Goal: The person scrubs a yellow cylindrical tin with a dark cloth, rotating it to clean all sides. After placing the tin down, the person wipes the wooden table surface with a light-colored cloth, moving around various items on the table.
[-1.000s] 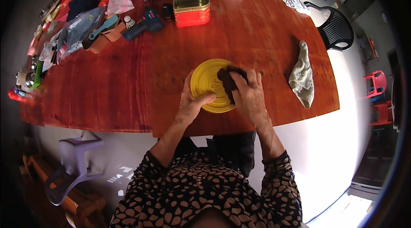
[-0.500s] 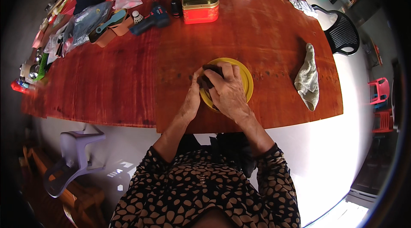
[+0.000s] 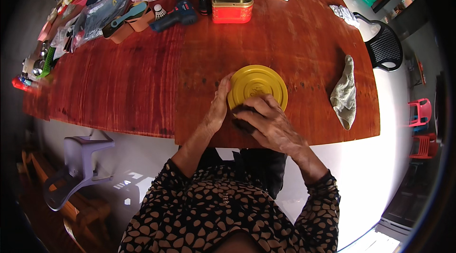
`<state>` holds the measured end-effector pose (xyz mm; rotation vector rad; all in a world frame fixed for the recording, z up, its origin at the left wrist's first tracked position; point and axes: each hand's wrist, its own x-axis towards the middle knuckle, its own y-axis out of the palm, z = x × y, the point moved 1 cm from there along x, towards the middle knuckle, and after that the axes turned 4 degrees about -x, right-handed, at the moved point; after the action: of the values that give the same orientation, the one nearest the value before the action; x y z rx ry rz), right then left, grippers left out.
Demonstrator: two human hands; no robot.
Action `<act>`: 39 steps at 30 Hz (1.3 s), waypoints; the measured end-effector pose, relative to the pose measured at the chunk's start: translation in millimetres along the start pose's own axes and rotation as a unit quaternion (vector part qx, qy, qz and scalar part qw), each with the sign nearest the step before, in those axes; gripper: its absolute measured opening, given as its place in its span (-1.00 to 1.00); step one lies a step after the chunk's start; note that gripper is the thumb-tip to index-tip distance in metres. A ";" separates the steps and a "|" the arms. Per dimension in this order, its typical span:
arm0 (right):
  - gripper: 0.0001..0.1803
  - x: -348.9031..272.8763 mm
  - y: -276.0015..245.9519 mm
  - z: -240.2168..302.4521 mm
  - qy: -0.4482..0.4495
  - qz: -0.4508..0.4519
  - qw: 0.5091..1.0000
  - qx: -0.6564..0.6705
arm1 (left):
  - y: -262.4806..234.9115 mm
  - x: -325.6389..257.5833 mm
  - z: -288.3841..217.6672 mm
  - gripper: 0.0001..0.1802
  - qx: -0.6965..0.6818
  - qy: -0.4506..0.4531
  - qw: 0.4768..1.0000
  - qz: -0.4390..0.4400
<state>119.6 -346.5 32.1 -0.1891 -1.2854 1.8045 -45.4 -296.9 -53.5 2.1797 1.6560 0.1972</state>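
A round yellow lid point(image 3: 259, 73) with raised rings and an embossed centre lies on the wooden table in front of me. My left hand point(image 3: 218, 108) holds it at its left edge, fingers along the rim. My right hand point(image 3: 268, 122) is bent over the lid's near side, its fingers closed round a dark brown piece point(image 3: 243, 122). That piece is mostly hidden under the fingers, so its exact kind cannot be made out.
Beyond the lid stands an open red and gold tin point(image 3: 232, 13), with a blue power drill point(image 3: 176, 15) and a shuttlecock point(image 3: 160, 12) to its left. A greyish cloth point(image 3: 344, 94) lies at right. Bags and organizers point(image 3: 118, 32) crowd the far left. A purple chair point(image 3: 83, 158) stands below left.
My right hand has moved toward the lid's near edge with the dark piece, uncovering the lid's middle. My left hand has left the dark piece and is at the lid's rim.
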 end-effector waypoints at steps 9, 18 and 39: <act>-0.50 55.1 31.9 -25.9 0.101 -0.122 0.986 -0.061 | 4.4 -6.9 1.6 -0.02 -0.070 -0.019 0.996 -0.044; -0.67 48.2 13.5 -67.5 0.295 -0.179 0.882 -0.320 | 11.5 -5.4 4.5 -0.32 0.053 0.054 0.993 -0.088; -0.63 36.4 35.9 -9.0 0.105 -0.128 0.964 -0.206 | -18.0 7.9 52.8 -0.32 -0.055 0.024 0.998 -0.018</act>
<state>82.7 -316.5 11.2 -0.4115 -1.4458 1.2498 -41.1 -297.2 -109.6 2.0770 1.6689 0.3261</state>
